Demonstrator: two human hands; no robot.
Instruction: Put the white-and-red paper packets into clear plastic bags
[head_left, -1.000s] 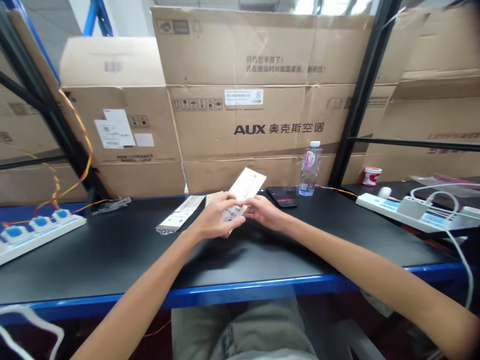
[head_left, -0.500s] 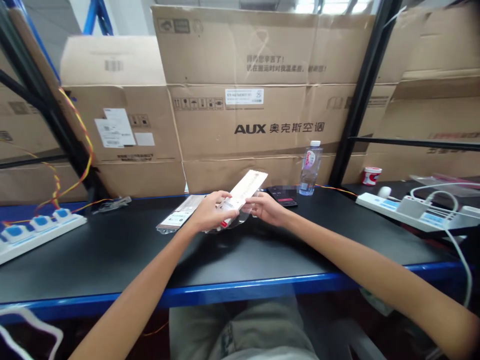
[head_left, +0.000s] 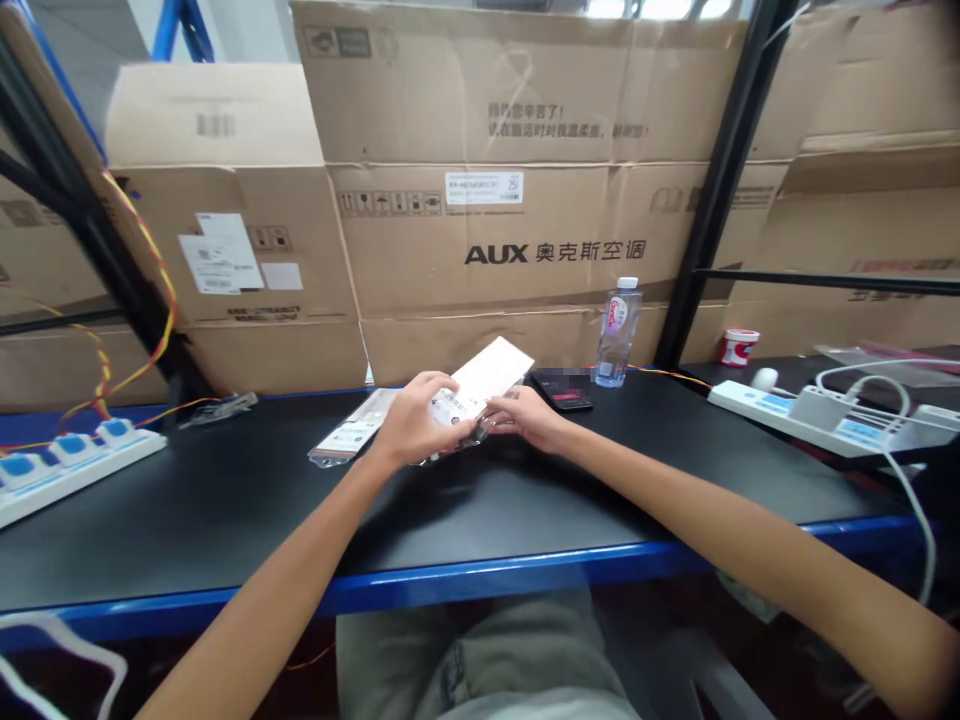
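Note:
A flat white package [head_left: 493,374] with black print near its lower end is held tilted above the table. My left hand [head_left: 421,418] is closed on its lower left side, thumb in front. At the lower right edge, the fingers of my right hand [head_left: 527,419] are pinched on the package. Crinkled clear plastic shows beneath it, between the hands. Left of my left hand lies a second flat package in clear plastic [head_left: 352,428], partly covered by that hand.
A dark phone [head_left: 564,390] and a water bottle [head_left: 616,335] are right of my hands. Power strips sit at the left [head_left: 75,475] and right [head_left: 795,418], with cables. Cardboard [head_left: 420,290] stands along the back of the black table [head_left: 247,520].
The held package has turned, showing a broader plain white face; the red patch at its lower end is out of sight. Both hands keep their hold. The view has shifted slightly.

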